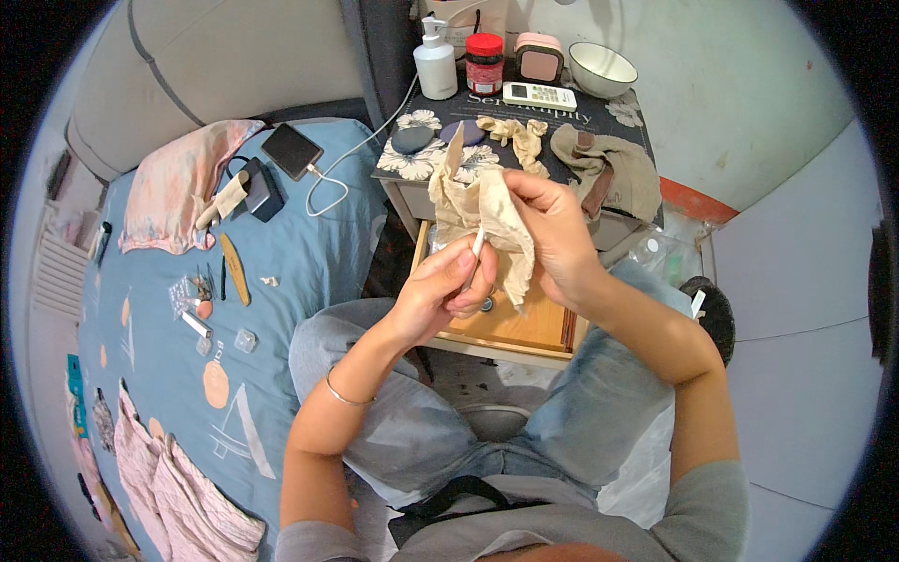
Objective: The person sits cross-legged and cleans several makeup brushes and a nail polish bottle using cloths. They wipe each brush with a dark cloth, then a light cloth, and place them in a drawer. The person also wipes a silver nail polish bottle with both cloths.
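My left hand point(449, 281) is closed around a thin white stick-like object point(475, 256), whose full shape my fingers hide. A crumpled cream tissue or cloth point(491, 211) spreads above and behind it, pinched by my right hand point(555, 232) between thumb and fingers. Where the white object's upper end meets the cream sheet, the two appear to touch. Both hands are above an open wooden drawer point(513, 327). Just beyond, on the nightstand, lies another crumpled cream piece point(527, 144).
On the nightstand point(435, 112) stand a pump bottle point(436, 63), a red-lidded jar point(484, 64), a remote control point(539, 96), a bowl point(602, 69) and a brown-grey cloth point(625, 168). The bed at left holds a phone point(291, 150), a nail file point(234, 269) and a pillow point(186, 183).
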The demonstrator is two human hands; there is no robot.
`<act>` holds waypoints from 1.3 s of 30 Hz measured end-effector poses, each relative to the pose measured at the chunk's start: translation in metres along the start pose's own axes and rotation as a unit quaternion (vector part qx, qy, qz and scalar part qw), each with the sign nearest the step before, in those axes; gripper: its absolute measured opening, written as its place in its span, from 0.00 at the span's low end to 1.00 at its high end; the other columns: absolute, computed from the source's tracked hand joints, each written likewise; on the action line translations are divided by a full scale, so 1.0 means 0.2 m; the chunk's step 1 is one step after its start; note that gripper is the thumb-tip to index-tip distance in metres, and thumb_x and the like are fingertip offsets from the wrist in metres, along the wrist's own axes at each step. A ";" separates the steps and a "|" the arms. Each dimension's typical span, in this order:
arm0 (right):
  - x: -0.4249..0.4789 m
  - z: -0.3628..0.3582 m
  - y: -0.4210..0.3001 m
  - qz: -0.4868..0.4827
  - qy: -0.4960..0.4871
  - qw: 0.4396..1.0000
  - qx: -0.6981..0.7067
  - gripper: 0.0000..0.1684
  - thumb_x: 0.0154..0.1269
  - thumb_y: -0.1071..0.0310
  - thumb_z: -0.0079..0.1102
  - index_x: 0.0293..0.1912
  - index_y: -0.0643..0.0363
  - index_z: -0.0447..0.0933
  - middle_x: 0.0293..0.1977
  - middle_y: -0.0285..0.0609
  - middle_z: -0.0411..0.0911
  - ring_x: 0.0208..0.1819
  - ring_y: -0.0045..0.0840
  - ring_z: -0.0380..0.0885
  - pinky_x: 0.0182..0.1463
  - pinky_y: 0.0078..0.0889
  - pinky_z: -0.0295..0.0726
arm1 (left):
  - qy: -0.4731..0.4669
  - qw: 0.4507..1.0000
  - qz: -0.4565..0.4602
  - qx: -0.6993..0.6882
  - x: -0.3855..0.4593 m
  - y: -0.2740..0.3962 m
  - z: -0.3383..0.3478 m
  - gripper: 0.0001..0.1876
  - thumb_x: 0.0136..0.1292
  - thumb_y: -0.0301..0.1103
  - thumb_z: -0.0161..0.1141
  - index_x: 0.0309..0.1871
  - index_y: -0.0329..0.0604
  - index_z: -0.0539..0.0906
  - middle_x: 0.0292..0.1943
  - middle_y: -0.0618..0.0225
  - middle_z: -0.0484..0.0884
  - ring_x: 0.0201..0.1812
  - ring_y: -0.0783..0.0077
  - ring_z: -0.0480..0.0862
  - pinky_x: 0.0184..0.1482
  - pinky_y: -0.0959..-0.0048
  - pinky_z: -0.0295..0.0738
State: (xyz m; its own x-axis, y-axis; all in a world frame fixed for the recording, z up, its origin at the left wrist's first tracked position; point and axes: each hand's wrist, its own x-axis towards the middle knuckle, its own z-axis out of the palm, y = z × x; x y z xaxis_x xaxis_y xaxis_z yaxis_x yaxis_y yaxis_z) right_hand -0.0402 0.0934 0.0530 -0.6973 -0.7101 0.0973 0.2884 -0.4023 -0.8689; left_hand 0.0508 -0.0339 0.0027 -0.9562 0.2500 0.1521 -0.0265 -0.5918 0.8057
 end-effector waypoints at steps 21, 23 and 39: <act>-0.04 -0.07 -0.07 0.040 -0.079 0.987 0.134 0.15 0.68 0.66 0.50 0.50 0.65 0.73 0.41 0.39 0.79 0.39 0.17 0.78 0.43 0.19 0.78 | -0.017 1.000 -0.015 0.017 -0.01 0.03 0.02 0.17 0.72 0.45 0.40 0.39 0.38 0.70 0.17 0.79 0.58 0.18 0.86 0.53 0.20 0.84 0.47; -0.03 -0.07 -0.05 0.016 -0.057 0.993 0.099 0.15 0.68 0.67 0.50 0.49 0.65 0.73 0.40 0.39 0.79 0.39 0.17 0.79 0.42 0.20 0.79 | -0.012 1.000 -0.019 -0.002 -0.01 0.04 0.03 0.18 0.72 0.45 0.39 0.40 0.38 0.70 0.17 0.79 0.58 0.17 0.86 0.53 0.20 0.84 0.47; -0.04 -0.13 -0.04 0.033 -0.040 0.987 0.153 0.17 0.68 0.63 0.50 0.49 0.65 0.73 0.40 0.39 0.79 0.39 0.19 0.80 0.42 0.21 0.80 | -0.032 0.998 -0.020 -0.050 -0.03 0.03 0.04 0.19 0.73 0.45 0.38 0.40 0.36 0.70 0.16 0.78 0.58 0.16 0.87 0.53 0.18 0.84 0.48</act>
State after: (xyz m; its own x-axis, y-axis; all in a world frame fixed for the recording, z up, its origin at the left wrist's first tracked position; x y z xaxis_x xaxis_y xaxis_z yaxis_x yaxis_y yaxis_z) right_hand -0.0534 0.1174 0.0471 -0.6197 -0.7793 0.0936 0.5253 -0.5003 -0.6883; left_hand 0.0585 -0.0335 0.0115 -0.9332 0.3218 0.1597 -0.0967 -0.6531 0.7511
